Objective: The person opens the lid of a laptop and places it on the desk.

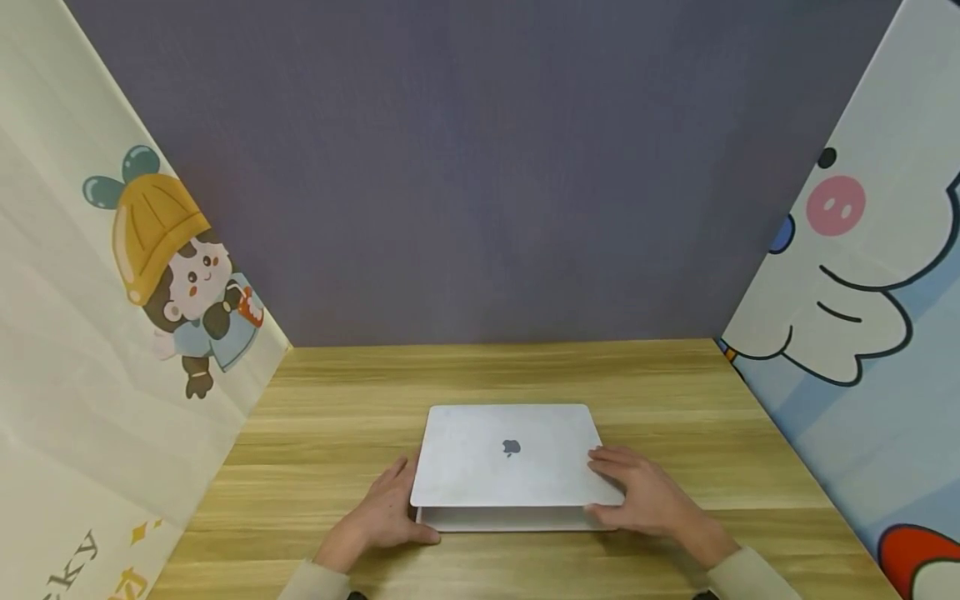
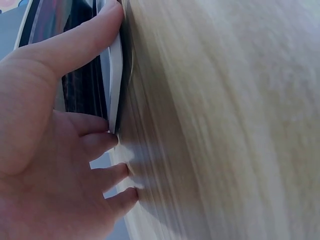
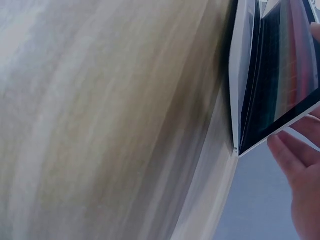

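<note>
A silver laptop [image 1: 468, 462] with a dark apple logo lies on the wooden table, its lid partly raised and the opening facing me. My left hand [image 1: 386, 510] holds the base at its left front corner, thumb at the front edge and fingers along the side. At the right edge of the lid, my right hand [image 1: 647, 498] grips it with the thumb near the front and the other fingers on top. The right wrist view shows the dark glossy screen [image 3: 292, 65] above the base, with fingertips [image 3: 276, 142] against the lid's edge. Most of the keyboard is hidden.
The wooden table [image 1: 337, 400] extends around the laptop. Behind it rises a dark grey panel [image 1: 495, 183]. Cartoon-printed walls stand at the left [image 1: 60, 317] and right [image 1: 915, 350] sides.
</note>
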`<state>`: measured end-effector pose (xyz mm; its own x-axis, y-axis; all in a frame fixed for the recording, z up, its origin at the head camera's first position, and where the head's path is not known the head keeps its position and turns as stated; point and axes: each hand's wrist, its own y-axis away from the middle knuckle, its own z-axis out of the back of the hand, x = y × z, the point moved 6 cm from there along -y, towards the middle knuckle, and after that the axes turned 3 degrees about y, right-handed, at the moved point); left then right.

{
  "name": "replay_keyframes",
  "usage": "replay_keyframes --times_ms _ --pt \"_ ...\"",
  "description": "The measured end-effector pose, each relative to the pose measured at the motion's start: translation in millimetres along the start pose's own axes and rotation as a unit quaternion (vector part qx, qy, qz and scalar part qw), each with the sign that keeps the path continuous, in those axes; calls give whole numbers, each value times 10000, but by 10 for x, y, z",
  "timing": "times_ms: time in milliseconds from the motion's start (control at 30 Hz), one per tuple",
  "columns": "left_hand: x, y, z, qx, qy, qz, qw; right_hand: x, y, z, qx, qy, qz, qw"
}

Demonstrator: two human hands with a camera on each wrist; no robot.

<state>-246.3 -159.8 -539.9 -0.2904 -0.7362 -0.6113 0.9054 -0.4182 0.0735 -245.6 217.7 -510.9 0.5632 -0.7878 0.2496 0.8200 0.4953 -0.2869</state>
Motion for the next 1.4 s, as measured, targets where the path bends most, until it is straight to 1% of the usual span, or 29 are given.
replay_keyframes --times_ms 100,233,433,600,700,933,1067,1167,1400 --pt "-9 4 -1 -13 -5 58 10000 -18 0 23 -91 -187 -152 9997" --pt "-14 4 -3 -54 -45 110 9999 -27 -17 61 -340 -506 -217 9979" --pt "-31 0 0 -56 -198 -3 9998 -60 -53 113 -747 -933 -286 9924" --pt "-45 -4 4 -25 -398 -60 9992 -70 -91 167 -1099 -1072 -235 9879" --pt "-48 -4 2 22 -449 -60 9990 -71 -116 198 -1242 -1099 -216 9859" --pt "-61 -5 -4 45 -519 -41 9986 -93 -178 226 -1195 -1345 -345 9831" --pt "-65 -4 2 2 -548 -23 9985 -96 -205 243 -1258 -1500 -313 9802" --pt "-65 -4 4 4 -563 -3 9984 -102 -219 251 -1298 -1577 -360 9783" --pt "-48 -22 -17 68 -663 30 9978 -122 -246 265 -1522 -1985 -338 9676"
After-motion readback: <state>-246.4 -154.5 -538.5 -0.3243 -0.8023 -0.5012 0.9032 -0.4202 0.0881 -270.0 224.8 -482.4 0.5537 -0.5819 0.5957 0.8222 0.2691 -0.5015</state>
